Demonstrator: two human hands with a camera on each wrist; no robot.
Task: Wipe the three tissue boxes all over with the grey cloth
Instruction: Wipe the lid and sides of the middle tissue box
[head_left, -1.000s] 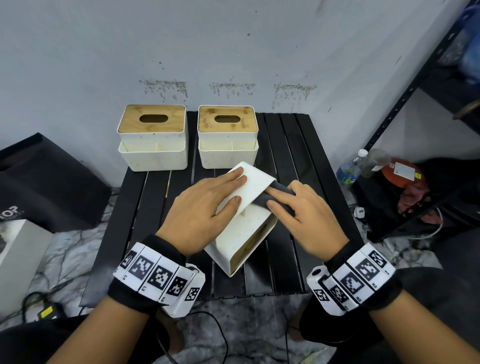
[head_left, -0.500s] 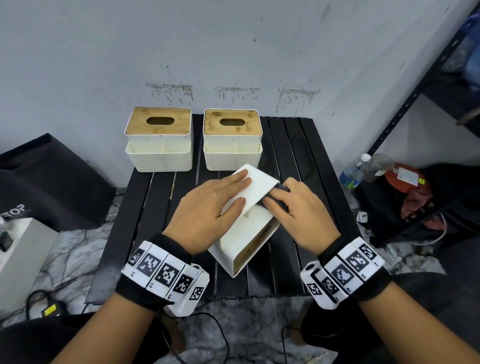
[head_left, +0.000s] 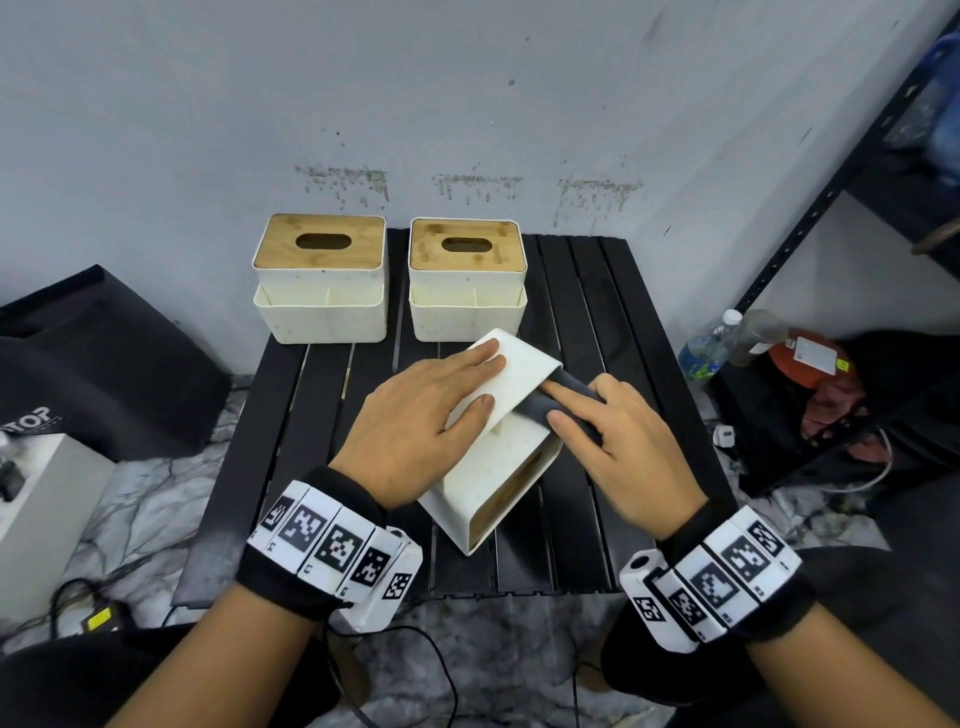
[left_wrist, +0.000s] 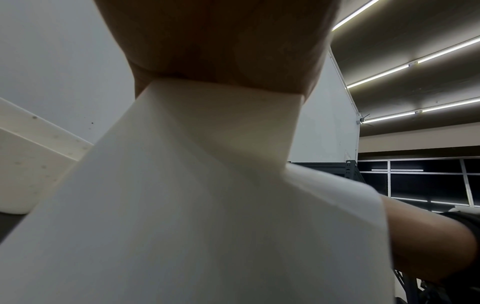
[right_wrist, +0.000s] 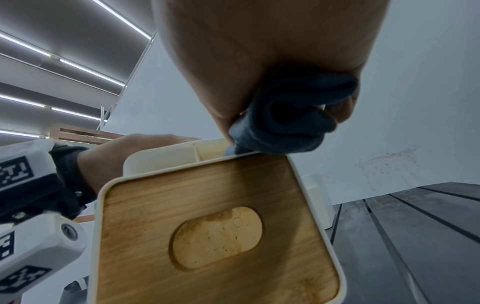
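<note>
Barely shifted, right hand (head_left: 621, 441) presses grey cloth (head_left: 563, 397) into tipped white bamboo-lidded box (head_left: 498, 457), left hand (head_left: 421, 421) flat.

A black slatted table (head_left: 613, 332) carries two upright tissue boxes (head_left: 321, 280) (head_left: 467, 280) at its back and a third tipped box (head_left: 498, 467) in front.
</note>
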